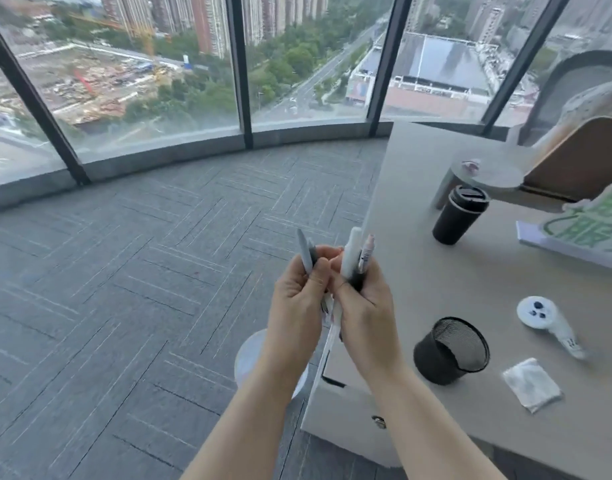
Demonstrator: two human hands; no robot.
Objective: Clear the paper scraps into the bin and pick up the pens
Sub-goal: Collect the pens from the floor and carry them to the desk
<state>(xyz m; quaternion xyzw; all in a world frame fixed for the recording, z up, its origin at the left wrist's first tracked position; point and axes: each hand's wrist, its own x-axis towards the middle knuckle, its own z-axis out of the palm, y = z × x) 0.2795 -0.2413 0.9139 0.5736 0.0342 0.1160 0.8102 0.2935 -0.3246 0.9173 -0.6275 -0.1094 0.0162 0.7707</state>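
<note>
Left of the desk, above the carpet, pens are gripped in the closed right hand and more in the closed left hand. No scraps are seen; the bin stands below. Mesh cup sits empty.

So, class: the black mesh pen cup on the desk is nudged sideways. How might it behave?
The black mesh pen cup looks empty and open-weave, so it is probably light and slides easily. It already appears tilted, so it may tip and roll. It stands near the desk edge, so it could drop off.
</note>
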